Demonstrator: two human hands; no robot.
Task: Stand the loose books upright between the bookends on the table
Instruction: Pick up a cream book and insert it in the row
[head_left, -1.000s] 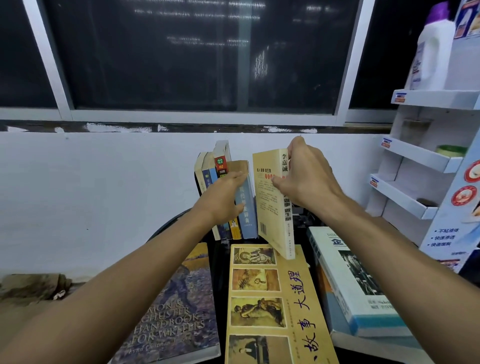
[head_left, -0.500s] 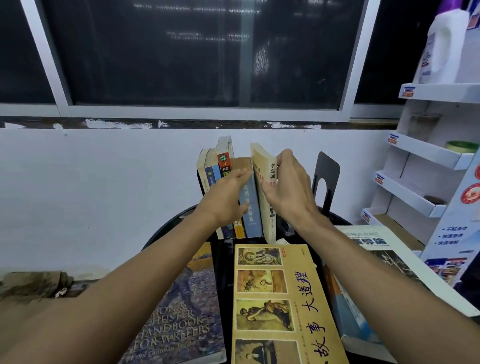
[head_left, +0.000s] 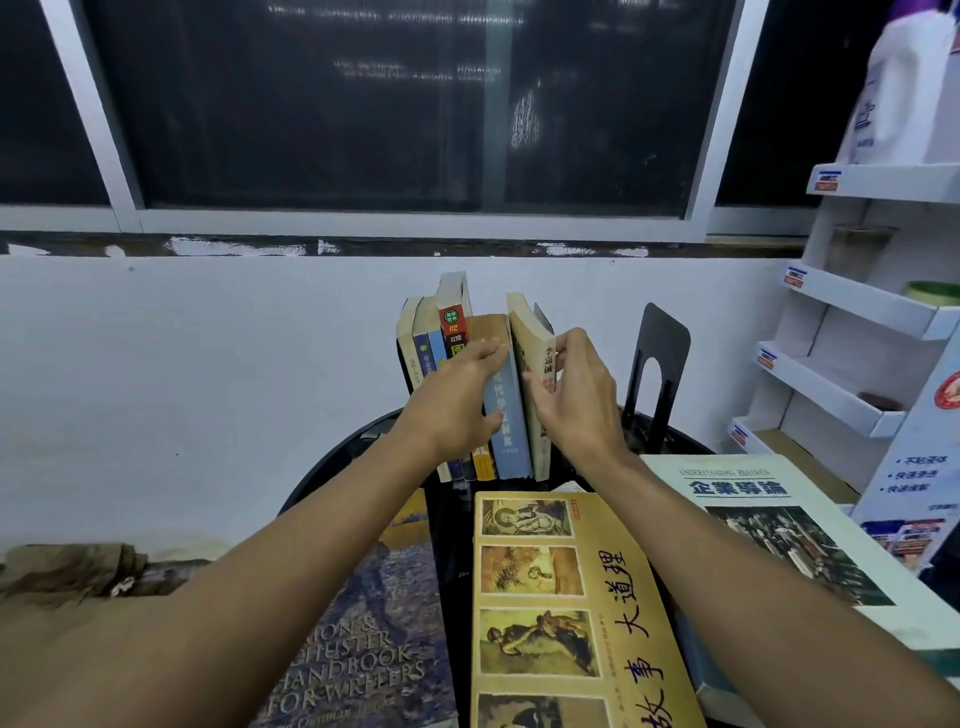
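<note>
Several books stand upright in a row at the back of the round black table. My left hand presses its straight fingers against the blue book's spine. At the row's right end stands the cream book, which my right hand pinches at the spine between thumb and fingers. A black bookend stands apart to the right with a gap between it and the cream book. Three loose books lie flat in front: a writers' handbook, a yellow picture book and a white business book.
A white tiered shelf unit stands close on the right, with a white bottle on top. A white wall and dark window rise behind the table. Rubble lies low on the left.
My right hand carried the cream book left and set it upright against the blue book. The right bookend came into view. My left hand stayed on the row.
</note>
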